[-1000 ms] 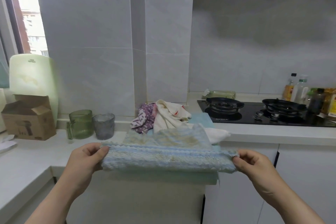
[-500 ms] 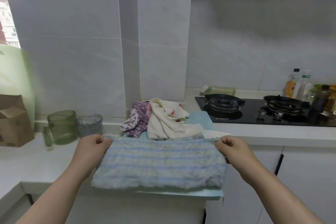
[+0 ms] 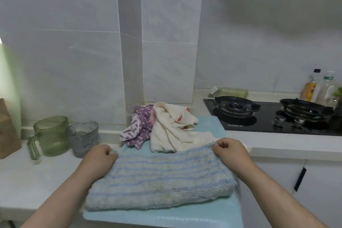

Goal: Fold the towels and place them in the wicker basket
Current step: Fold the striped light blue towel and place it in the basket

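The blue striped towel (image 3: 159, 177), held stretched in the air a second ago, now lies doubled over on the light blue mat (image 3: 166, 216) at the near edge of the table (image 3: 37, 177); the first fold is judged complete. Its long axis runs left to right, with the rounded fold nearest the person. At its far edge the left hand (image 3: 100, 159) and right hand (image 3: 229, 151) each keep a closed grip, fingers curled on one corner. Beyond them the purple towel (image 3: 138, 129) and cream towel (image 3: 172, 133) lie in an unfolded heap, and no wicker basket is in view.
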The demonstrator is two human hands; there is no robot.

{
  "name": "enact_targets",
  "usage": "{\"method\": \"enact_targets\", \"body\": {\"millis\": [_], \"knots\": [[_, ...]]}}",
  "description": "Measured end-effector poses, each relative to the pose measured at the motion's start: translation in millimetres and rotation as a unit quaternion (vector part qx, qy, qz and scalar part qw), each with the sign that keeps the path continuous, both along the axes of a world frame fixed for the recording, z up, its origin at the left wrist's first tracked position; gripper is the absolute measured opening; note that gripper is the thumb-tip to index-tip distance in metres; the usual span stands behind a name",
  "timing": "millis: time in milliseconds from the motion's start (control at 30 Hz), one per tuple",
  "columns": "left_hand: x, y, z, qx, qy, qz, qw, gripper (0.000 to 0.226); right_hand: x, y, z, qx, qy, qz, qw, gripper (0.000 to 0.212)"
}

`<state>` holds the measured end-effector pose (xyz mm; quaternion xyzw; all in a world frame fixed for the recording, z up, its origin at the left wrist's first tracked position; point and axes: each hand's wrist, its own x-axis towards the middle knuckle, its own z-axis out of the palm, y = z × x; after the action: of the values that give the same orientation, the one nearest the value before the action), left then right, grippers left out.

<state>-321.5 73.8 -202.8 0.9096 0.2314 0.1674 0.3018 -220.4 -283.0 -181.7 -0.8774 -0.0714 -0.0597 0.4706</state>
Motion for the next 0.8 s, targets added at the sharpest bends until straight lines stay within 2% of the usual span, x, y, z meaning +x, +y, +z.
{"method": "enact_targets", "body": {"millis": [133,233,333,400,500,600,700,800], "knots": [[1.4,3.2,4.9,-0.034,0.012,-0.044,0.998,0.039,5.1,5.3,-1.6,-0.066,-0.015,0.001,0.998,0.018],[0.7,3.6,4.3,-0.063,-0.013,-0.054,0.996,0.036,0.6,7.5,-0.2,-0.126,-0.04,0.017,0.991,0.017],[-0.4,2.1,1.5,-0.02,-0.043,-0.043,0.998,0.034,-9.6,11.4,0.9,-0.219,-0.128,0.034,0.967,0.013],[-0.6,-2.0,2.2,0.009,-0.063,-0.042,0.997,0.036,-12.1,14.6,-0.3,-0.243,-0.154,0.055,0.956,0.012],[-1.8,-9.0,6.4,0.0,-0.105,-0.035,0.994,0.041,-10.2,13.5,-1.5,-0.207,-0.098,0.061,0.972,0.008],[-4.6,-11.4,7.4,-0.025,-0.122,-0.032,0.992,0.041,-12.1,8.6,-1.6,-0.174,-0.027,0.041,0.984,0.014],[-7.4,-11.1,5.4,-0.057,-0.135,-0.019,0.989,0.032,-16.0,6.3,-3.1,-0.085,0.039,0.004,0.996,0.017],[-10.2,-12.1,7.2,-0.093,-0.139,0.01,0.986,0.033,-15.6,5.7,-2.6,-0.006,0.046,-0.032,0.998,0.015]]}}
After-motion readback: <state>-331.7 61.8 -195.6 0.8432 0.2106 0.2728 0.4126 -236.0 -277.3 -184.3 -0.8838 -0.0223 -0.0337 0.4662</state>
